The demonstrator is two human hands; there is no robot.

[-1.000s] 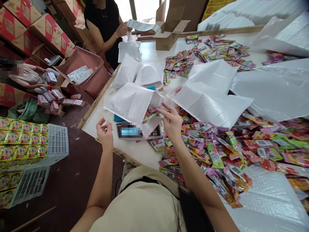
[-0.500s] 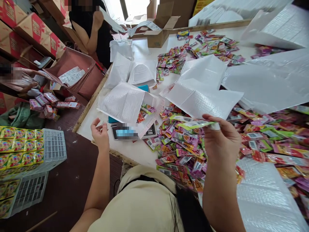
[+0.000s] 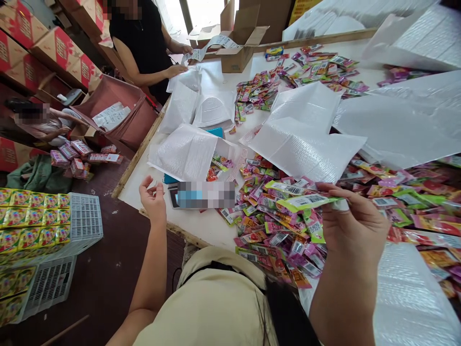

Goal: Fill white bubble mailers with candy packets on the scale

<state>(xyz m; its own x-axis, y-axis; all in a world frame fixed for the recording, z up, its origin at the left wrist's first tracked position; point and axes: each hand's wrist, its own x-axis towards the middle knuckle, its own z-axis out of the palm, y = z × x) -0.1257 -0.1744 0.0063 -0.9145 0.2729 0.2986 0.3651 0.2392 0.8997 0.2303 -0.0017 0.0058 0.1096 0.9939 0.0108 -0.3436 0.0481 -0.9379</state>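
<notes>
My right hand (image 3: 355, 218) is closed on green snack packets (image 3: 306, 202), pinched by their ends above a heap of small colourful packets (image 3: 277, 226). White tape or a wrap shows on one of its fingertips. My left hand (image 3: 153, 199) hovers by the table edge with loosely curled fingers apart and nothing visible in them. Just right of it sits a digital scale (image 3: 174, 198), its display blurred. A white bubble mailer (image 3: 183, 151) lies on the scale, its mouth towards the right and several packets (image 3: 221, 163) showing inside.
More bubble mailers (image 3: 306, 144) cover parts of the table. A co-worker's hands (image 3: 177, 71) touch a mailer and a label strip (image 3: 223, 42) by a cardboard box (image 3: 236, 62). Another person crouches at far left. Crates (image 3: 86, 221) of yellow packs stand on the floor.
My right hand has moved right and slightly down with the green packets. My left hand has barely moved. The co-worker's arm has come down, and their hands now reach to the table.
</notes>
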